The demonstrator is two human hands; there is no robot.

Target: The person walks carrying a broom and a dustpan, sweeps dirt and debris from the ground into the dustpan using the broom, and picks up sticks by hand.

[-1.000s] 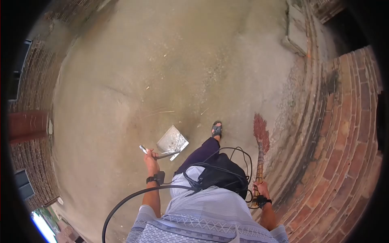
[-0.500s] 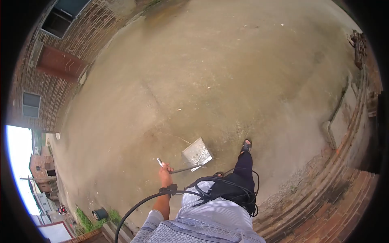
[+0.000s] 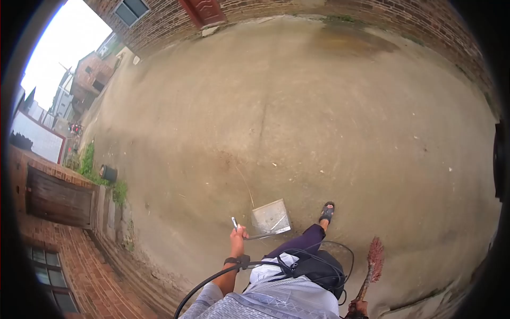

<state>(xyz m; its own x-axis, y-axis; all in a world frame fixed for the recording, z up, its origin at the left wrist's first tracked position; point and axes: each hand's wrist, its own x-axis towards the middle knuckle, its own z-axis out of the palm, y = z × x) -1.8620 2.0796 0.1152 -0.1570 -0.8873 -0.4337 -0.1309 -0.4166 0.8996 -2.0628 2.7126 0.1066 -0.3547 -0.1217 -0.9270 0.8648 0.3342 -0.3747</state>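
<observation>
One dustpan (image 3: 270,217), one broom (image 3: 375,258) — handles (image 3: 364,288) inside fingers (image 3: 242,233).

Soft, flat daylight over the ground (image 3: 329,122), and there's the sky (image 3: 79,37), burned out to white at upper left, blue fringing its edge! Brick walls (image 3: 114,282) bend hard toward black corners, fine detail smeared soft.

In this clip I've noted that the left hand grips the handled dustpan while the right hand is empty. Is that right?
Not quite: the right hand is not empty. The head view shows it gripping a broom with a reddish bristle head. The rest is right: the left hand grips the handled dustpan.
</observation>
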